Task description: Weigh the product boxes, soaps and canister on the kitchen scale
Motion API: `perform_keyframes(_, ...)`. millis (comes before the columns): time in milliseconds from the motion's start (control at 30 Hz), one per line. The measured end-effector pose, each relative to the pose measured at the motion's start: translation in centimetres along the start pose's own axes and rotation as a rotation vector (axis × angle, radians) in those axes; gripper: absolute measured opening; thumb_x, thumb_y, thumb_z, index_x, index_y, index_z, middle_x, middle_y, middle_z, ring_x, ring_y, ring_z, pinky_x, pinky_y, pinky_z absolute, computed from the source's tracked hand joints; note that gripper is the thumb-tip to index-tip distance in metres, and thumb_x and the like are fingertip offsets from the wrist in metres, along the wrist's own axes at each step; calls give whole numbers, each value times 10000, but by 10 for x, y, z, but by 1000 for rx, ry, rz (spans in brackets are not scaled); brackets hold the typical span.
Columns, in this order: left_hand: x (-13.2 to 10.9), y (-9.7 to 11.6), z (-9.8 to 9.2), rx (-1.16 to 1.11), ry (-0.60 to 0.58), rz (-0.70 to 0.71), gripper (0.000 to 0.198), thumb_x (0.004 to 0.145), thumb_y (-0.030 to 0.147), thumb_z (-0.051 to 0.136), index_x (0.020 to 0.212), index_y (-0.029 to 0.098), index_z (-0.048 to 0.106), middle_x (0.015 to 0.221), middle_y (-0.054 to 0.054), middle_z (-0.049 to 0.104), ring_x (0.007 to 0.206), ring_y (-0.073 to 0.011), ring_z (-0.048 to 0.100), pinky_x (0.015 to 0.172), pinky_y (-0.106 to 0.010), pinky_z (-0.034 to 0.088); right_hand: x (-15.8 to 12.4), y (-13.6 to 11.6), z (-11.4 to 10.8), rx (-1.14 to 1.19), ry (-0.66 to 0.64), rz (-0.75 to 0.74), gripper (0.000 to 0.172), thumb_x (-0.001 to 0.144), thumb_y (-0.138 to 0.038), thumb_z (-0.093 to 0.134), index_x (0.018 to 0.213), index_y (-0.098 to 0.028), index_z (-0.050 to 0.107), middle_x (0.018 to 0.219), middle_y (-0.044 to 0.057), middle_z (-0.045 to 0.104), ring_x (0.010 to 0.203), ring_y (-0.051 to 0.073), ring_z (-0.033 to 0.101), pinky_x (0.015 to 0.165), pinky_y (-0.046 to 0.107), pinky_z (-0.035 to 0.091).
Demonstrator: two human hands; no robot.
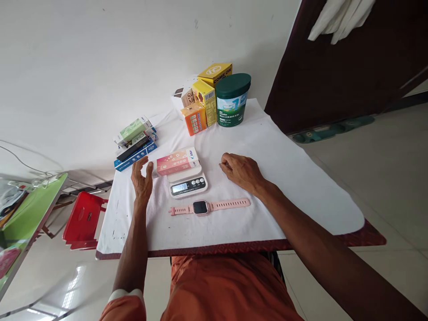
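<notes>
A pink and white box (pixel 176 161) lies on a small digital scale (pixel 187 184) whose display is lit. My left hand (pixel 141 179) hovers just left of the box, fingers apart and upright, holding nothing. My right hand (pixel 241 170) rests on the white cloth (pixel 294 178) to the right of the scale, fingers curled under, nothing visible in them. A pink smartwatch (pixel 206 207) lies flat in front of the scale, strap stretched out.
At the table's far end stand an orange box (pixel 194 118), yellow boxes (pixel 206 100) and a green-lidded tin (pixel 232 100). A stack of flat boxes (pixel 135 141) lies at the left edge. A red stool (pixel 83 220) and a green table (pixel 30 214) are on the left.
</notes>
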State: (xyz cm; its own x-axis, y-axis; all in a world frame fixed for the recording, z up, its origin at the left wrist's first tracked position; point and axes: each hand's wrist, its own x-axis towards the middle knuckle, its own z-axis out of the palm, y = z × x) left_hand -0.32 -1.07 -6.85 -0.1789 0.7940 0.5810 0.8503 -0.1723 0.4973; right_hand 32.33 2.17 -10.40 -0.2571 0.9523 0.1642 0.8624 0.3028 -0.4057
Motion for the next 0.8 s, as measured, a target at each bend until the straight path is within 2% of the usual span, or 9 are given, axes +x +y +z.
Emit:
perform_keyframes(167, -2, 4, 3, 45, -67, 45, 426, 1033, 546, 514, 1308, 241, 627, 1293, -122, 683, 1244, -271, 626, 1077, -462, 501, 0, 0, 0, -5, -9, 4, 155, 989, -244, 476, 937, -206, 617, 857, 61, 723, 736, 203, 625, 642, 311, 299)
perform_keyframes(267, -3, 12, 6, 119, -149, 114, 500, 992, 573, 579, 1381, 259, 585, 1377, -135, 639, 1307, -308, 582, 1116, -510, 454, 1, 0, 0, -8, -4, 0, 150, 987, -240, 478, 932, -209, 614, 864, 60, 728, 734, 202, 623, 641, 312, 297)
perform_keyframes(433, -1, 23, 6, 233, -301, 283, 573, 947, 546, 660, 1431, 261, 544, 1407, -144, 627, 1443, -350, 479, 1221, -564, 290, 1, 0, 1, 7, 4, -6, 138, 982, -234, 482, 918, -214, 602, 862, 56, 729, 727, 198, 617, 637, 310, 293)
perform_keyframes(500, 2, 25, 3, 270, -341, 307, 568, 939, 526, 679, 1423, 257, 549, 1384, -143, 637, 1415, -350, 506, 1239, -572, 249, 1, 1, 1, 14, 8, -7, 134, 977, -237, 486, 905, -215, 596, 852, 52, 722, 728, 198, 616, 640, 309, 301)
perform_keyframes(600, 9, 27, 0, 271, -412, 308, 543, 961, 479, 661, 1436, 245, 539, 1360, -140, 640, 1301, -317, 586, 1193, -533, 332, 0, 2, 4, 21, 11, -13, 133, 971, -249, 489, 890, -218, 589, 830, 47, 710, 711, 199, 608, 641, 310, 312)
perform_keyframes(800, 17, 30, 10, 220, -524, 287, 516, 977, 411, 662, 1451, 255, 534, 1323, -127, 636, 1272, -293, 584, 1127, -480, 405, 1, 5, 8, 32, 42, -24, 135, 951, -255, 490, 872, -226, 596, 795, 42, 693, 699, 203, 610, 636, 314, 325)
